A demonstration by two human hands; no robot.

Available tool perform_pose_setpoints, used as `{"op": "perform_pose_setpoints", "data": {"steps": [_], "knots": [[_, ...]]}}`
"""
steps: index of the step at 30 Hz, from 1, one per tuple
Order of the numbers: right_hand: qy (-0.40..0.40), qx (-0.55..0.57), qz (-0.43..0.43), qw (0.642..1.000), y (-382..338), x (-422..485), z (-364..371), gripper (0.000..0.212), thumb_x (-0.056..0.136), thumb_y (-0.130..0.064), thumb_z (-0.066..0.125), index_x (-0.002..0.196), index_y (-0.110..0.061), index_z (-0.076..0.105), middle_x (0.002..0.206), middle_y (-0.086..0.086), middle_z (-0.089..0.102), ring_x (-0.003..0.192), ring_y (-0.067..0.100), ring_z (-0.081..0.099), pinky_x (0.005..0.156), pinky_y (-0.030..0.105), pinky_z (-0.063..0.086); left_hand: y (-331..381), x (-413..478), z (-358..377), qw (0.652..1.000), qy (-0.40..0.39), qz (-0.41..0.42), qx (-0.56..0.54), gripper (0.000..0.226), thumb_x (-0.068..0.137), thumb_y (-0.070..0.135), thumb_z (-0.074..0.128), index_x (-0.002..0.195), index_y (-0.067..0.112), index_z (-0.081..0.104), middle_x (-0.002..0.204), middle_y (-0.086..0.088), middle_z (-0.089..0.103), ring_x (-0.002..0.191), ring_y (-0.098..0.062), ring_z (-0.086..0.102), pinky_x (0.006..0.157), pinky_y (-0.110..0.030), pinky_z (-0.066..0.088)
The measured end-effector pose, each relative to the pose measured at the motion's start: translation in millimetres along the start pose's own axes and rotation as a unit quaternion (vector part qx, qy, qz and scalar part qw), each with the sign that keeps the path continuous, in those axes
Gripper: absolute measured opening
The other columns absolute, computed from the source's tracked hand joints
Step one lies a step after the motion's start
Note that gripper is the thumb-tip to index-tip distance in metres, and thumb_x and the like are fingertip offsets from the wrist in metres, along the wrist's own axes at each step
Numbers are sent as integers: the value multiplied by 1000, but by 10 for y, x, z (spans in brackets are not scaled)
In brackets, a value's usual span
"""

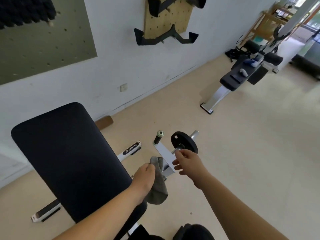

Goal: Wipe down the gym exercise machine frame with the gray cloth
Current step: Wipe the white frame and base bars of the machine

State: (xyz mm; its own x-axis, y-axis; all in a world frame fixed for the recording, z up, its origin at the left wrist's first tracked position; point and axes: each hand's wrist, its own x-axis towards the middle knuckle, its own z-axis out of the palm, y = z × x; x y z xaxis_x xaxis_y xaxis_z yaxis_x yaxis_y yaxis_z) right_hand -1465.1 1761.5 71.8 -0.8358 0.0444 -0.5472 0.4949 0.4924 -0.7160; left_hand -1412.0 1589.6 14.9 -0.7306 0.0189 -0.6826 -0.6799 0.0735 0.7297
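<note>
The exercise machine has a wide black pad (69, 158) on a white frame. A white frame arm (164, 154) sticks out to the right of the pad, with a black handle grip (158, 137) and a black weight plate (184, 142) on a metal peg. My left hand (144, 178) grips the gray cloth (158, 184), which hangs down beside the white arm. My right hand (186, 161) reaches to the arm just below the weight plate, its thumb and fingers pinching the metal peg's end.
A second bench (242, 75) with small items on it stands far right. A wooden pegboard (168, 16) with black handles hangs on the white wall. A wall socket (123, 87) sits low on the wall. The floor is beige.
</note>
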Motion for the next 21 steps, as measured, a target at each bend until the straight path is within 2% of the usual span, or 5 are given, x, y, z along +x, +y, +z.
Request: {"op": "perform_pose_setpoints", "data": {"steps": [5, 9, 13, 19, 21], "knots": [[-47, -119, -37, 991, -135, 883, -1, 24, 100, -34, 52, 115, -24, 68, 95, -8, 69, 87, 14, 66, 78, 30, 56, 68, 396, -34, 999, 35, 18, 20, 16, 104, 30, 47, 108, 31, 63, 113, 4, 67, 106, -13, 62, 94, -36, 54], [-100, -254, -110, 956, -57, 1674, -2, 40, 102, -38, 52, 140, -27, 55, 133, -5, 61, 105, 15, 65, 91, 33, 54, -28, 868, 20, 990, 142, 8, 13, 13, 100, 34, 59, 113, 32, 57, 109, 9, 65, 100, -11, 63, 86, -34, 58], [-194, -361, -249, 878, -8, 2493, -66, 47, 105, -40, 48, 151, -29, 44, 154, -6, 47, 122, 19, 58, 100, 30, 44, 35, 1393, 458, 971, 239, 7, 31, 14, 100, 34, 61, 112, 30, 54, 104, 13, 64, 93, -4, 62, 71, -24, 52], [-382, -413, -364, 742, 38, 3215, -43, 38, 109, -28, 43, 142, -13, 55, 149, 7, 54, 140, 27, 46, 114, 38, 37, -54, 2096, 1318, 932, 355, 2, 72, 23, 100, 24, 59, 122, 23, 65, 109, 7, 70, 100, -10, 64, 93, -32, 52], [-377, -408, -376, 742, 52, 3279, -82, 33, 109, -27, 42, 133, -11, 59, 140, 7, 59, 129, 28, 52, 107, 40, 42, -115, 2257, 1517, 923, 372, -18, 96, 29, 102, 28, 58, 129, 21, 61, 116, 5, 68, 107, -13, 63, 100, -33, 51]]}}
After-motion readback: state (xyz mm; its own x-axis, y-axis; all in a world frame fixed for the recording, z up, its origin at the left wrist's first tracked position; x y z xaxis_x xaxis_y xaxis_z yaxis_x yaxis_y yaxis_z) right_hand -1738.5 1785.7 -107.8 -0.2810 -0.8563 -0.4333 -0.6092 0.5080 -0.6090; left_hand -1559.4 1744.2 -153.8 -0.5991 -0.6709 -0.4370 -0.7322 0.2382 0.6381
